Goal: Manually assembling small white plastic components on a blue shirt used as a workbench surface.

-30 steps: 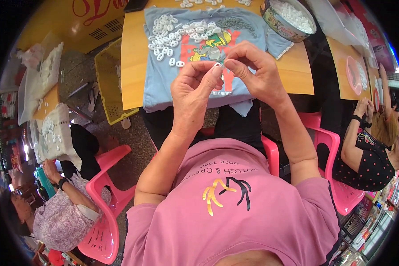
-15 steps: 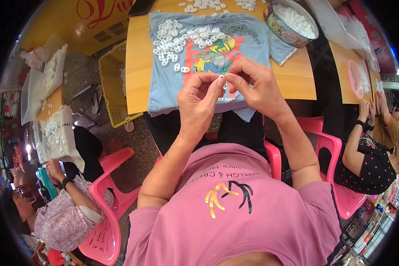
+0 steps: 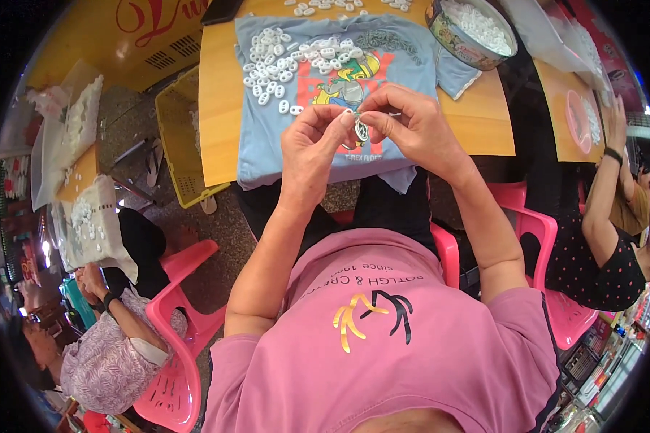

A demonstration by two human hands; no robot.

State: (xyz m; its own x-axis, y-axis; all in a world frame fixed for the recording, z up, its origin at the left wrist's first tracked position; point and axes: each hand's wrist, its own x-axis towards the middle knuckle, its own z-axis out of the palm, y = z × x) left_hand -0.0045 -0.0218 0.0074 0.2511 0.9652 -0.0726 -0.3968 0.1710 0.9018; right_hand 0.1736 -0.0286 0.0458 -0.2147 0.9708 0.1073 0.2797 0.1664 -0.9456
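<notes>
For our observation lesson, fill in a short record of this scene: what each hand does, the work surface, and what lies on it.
left hand: pinches small white ring
right hand: pinches the same ring from the other side
surface: wooden table
cover: light blue printed shirt spread flat
on shirt: heap of white rings
far right of table: round tin of white pieces

Counts: 2 hands, left point(image 3: 307, 144) + right point(image 3: 412, 126), on 1 small ring part point(image 3: 361, 130); 1 light-blue tee point(image 3: 339, 86) w/ a pile of white ring parts point(image 3: 274, 65), too many to count. 1 round tin point(image 3: 469, 29) of same parts, 1 yellow crate point(image 3: 177, 144). 3 pink plastic chairs point(image 3: 173, 339), 2 other ppl seated: 1 left point(image 3: 108, 361), 1 right point(image 3: 599, 245).
</notes>
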